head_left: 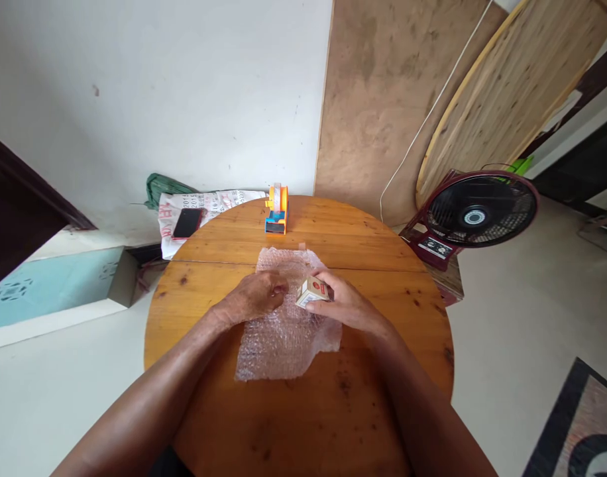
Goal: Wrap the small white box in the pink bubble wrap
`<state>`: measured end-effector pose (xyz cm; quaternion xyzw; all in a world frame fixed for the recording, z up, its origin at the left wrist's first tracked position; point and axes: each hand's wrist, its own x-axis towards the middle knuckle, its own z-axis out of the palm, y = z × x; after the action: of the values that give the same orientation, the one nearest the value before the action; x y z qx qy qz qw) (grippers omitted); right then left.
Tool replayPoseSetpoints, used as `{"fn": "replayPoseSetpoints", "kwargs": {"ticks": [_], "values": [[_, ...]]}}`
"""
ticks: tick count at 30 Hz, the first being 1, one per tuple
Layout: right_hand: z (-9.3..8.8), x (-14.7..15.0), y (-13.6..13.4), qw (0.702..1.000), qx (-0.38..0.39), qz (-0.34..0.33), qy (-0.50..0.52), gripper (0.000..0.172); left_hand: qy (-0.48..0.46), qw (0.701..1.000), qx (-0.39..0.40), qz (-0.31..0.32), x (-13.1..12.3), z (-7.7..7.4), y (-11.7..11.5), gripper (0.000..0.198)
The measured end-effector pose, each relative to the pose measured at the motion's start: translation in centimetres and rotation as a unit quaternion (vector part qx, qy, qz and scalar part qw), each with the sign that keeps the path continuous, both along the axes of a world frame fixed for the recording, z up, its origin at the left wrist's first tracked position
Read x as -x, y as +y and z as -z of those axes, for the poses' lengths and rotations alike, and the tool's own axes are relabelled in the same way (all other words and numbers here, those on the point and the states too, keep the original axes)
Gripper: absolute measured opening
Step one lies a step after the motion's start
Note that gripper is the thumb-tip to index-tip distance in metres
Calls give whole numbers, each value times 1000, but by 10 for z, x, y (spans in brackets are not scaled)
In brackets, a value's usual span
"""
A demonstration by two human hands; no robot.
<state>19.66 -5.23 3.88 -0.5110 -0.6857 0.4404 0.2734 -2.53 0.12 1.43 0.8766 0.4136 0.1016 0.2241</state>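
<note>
A sheet of bubble wrap (278,351) lies spread on the round wooden table (353,397) in front of me. My right hand (346,301) grips a small pale box (311,291) with red print, thumb on the near side and fingers behind it, over the wrap's right part. Just left of the box, my left hand (261,293) is closed with its fingers curled in, above the wrap. What those fingers hold, if anything, is hidden.
An orange and blue tape dispenser (277,211) stands near the table's far edge. Beyond the left rim, a dark phone (187,223) rests on a printed white sack (224,200). A dark red fan (475,215) stands past the right rim.
</note>
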Motion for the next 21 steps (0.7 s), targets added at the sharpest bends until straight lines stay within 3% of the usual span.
{"fn": "replayPoseSetpoints", "kwargs": {"ticks": [4,9,14,21], "values": [[10,9,-2,989,-95,-13,-113,41,-6,1000,5,-4,0,3,1,22],[13,8,-2,981,-97,-63,-154,59,-9,1000,12,-18,1,6,3,20],[9,3,0,979,-97,-85,-160,40,-15,1000,5,-18,0,7,4,20],[13,9,0,978,-126,-76,-149,38,-2,1000,6,-15,1,4,3,20]]}}
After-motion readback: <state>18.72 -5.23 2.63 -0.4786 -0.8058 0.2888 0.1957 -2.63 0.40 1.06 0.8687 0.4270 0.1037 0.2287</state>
